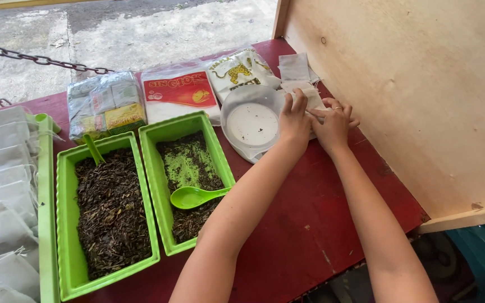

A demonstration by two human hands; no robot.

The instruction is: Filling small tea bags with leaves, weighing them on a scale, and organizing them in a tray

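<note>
My left hand and my right hand meet at the far right of the red table, both pinching a small white paper tea bag that lies on a short stack of the same bags. The fingers of both hands are closed on its edge. Just left of my left hand sits a white kitchen scale with a few dark crumbs on its plate. Two green trays hold dark loose tea: the left tray is full, the middle tray is partly bare, with a green spoon lying in it.
Several sealed tea packets lie along the table's back edge. A third green tray at the far left holds several filled white bags. A plywood panel stands on the right. A metal chain hangs behind the table.
</note>
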